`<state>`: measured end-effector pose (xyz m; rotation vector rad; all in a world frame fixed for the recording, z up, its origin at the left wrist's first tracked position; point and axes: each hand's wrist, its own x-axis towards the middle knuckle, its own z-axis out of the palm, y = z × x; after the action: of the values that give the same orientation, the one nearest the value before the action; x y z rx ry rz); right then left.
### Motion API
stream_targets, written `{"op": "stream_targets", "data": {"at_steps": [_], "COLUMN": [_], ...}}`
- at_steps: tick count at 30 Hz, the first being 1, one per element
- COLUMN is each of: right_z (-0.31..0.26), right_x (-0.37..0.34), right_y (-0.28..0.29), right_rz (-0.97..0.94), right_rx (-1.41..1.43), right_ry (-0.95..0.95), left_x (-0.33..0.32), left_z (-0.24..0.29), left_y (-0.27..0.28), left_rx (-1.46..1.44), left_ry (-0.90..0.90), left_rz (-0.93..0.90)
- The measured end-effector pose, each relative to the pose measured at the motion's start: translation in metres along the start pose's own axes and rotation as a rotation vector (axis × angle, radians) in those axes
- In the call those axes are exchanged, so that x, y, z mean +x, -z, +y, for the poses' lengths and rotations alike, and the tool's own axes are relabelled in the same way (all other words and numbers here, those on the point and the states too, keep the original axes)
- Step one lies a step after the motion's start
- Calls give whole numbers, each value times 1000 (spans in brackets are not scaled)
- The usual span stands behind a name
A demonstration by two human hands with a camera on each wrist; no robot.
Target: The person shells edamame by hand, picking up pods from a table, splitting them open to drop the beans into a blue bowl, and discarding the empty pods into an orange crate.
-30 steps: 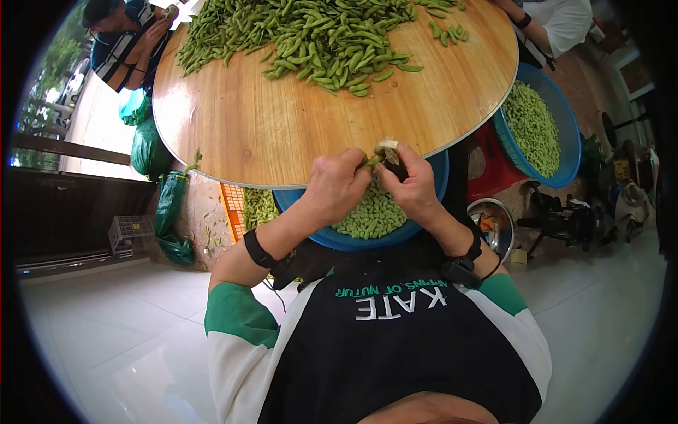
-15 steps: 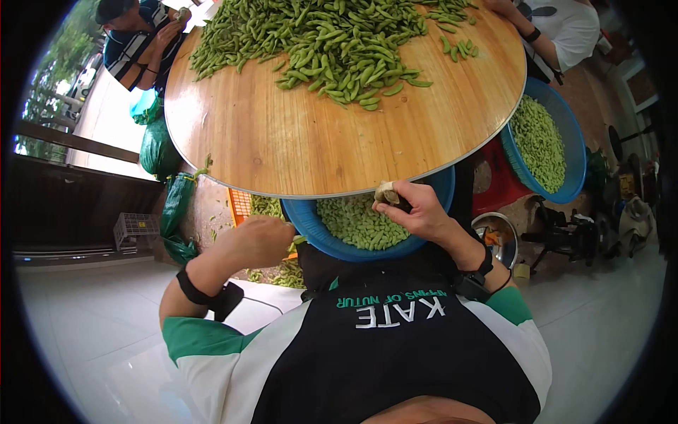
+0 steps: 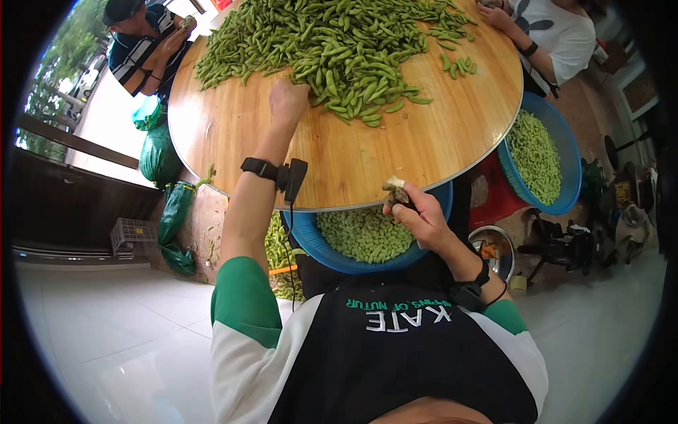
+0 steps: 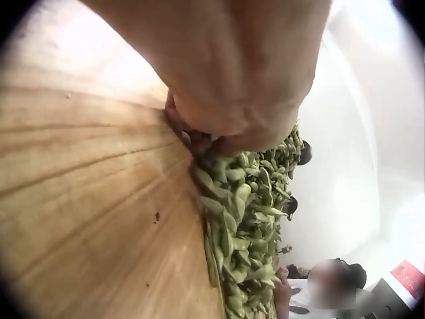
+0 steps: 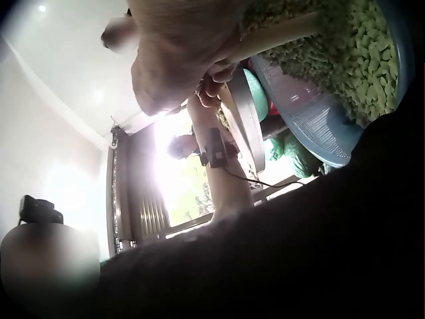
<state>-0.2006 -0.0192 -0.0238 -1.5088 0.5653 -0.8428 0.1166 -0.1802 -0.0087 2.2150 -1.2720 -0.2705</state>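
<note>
Green soybean pods [image 3: 360,71] lie heaped on the round wooden table [image 3: 233,141]. My left hand [image 3: 288,101] reaches over the table to the near left edge of the heap. In the left wrist view, the left hand [image 4: 232,86] is low over the tabletop, its fingertips partly hidden at the pods [image 4: 236,226]. My right hand [image 3: 427,220] is at the near table edge, above a blue basin [image 3: 311,244] of shelled green beans [image 3: 367,233]. Its thumb and curled fingers hold a small pale, brown-stained piece [image 3: 395,185], whose kind I cannot tell.
A second blue basin [image 3: 575,180] of beans stands to the right, near a red stool [image 3: 494,194] and a metal bowl [image 3: 505,244]. Green sacks [image 3: 159,155] lie at left. People sit at the table's far left [image 3: 141,49] and far right [image 3: 558,35].
My left hand went from meeting the right hand over the basin, out left beside it, then forward to the heap. The right hand stays near the table edge with the pale, brown-stained piece.
</note>
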Motion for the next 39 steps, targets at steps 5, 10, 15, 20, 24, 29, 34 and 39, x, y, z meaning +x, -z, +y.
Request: {"op": "stream_targets", "data": {"at_steps": [5, 10, 15, 20, 24, 29, 34, 39], "right_z": [-10, -16, -20, -15, -14, -14, -16, -9], "right_x": [8, 21, 27, 21, 20, 18, 19, 15], "right_y": [-1, -1, -6, -5, -7, -9, -13, -8], "right_rz": [48, 71, 49, -20, -45, -32, 68, -95], "right_rx": [353, 477, 715, 815, 871, 879, 889, 1132], "right_ry": [-203, -239, -251, -236, -244, -269, -326, -295], "left_x": [-26, -117, -173, -184, -187, -190, -189, -187], "left_z": [-1, 24, 30, 27, 26, 24, 16, 16], "left_y": [12, 41, 37, 35, 35, 40, 28, 21], "left_rx": [-245, -749, -1116, -1118, -1060, -941, -1090, -1547], "left_ry": [-117, -210, -49, -50, -119, -249, -201, 153], "left_rz": [-1, -295, -783, -810, -781, -719, -769, -1181]}}
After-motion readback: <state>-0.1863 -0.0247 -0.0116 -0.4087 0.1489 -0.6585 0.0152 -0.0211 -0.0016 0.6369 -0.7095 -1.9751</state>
